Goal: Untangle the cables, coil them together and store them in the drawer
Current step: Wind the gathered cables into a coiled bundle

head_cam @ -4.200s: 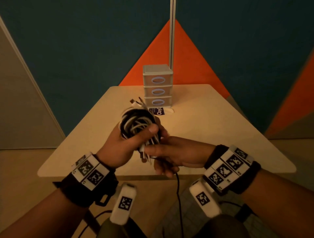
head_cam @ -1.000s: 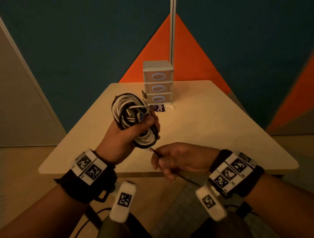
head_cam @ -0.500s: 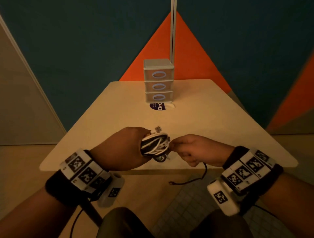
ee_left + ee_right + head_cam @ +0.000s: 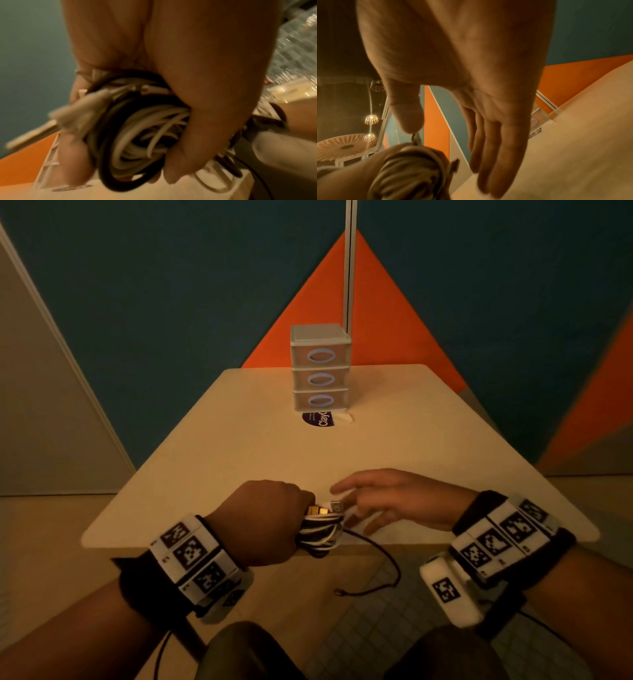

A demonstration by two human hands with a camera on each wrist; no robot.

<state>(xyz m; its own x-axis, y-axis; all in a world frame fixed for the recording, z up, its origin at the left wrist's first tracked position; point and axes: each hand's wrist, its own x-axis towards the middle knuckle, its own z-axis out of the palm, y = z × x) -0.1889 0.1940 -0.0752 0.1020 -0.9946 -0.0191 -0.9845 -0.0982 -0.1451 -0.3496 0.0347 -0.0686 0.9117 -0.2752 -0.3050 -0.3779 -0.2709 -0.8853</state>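
My left hand (image 4: pixel 270 518) grips a coiled bundle of white and black cables (image 4: pixel 320 534) at the table's near edge; the left wrist view shows my fingers wrapped round the cable bundle (image 4: pixel 137 135). Plug ends stick out at its top. A thin black cable tail (image 4: pixel 383 570) hangs below the table edge. My right hand (image 4: pixel 373 501) hovers just right of the bundle with fingers straight and spread, holding nothing; the right wrist view shows the same right hand (image 4: pixel 488 135) above the bundle (image 4: pixel 409 173). A small three-drawer unit (image 4: pixel 320 368) stands at the far side, all drawers closed.
The beige table (image 4: pixel 428 446) stretches between my hands and the drawers. A purple round sticker (image 4: pixel 318 418) lies in front of the drawer unit. A white pole (image 4: pixel 350 261) rises behind it against the blue and orange wall.
My left hand brought the bundle down from chest height to the table's near edge. My right hand let go of the black cable tail and opened its fingers.
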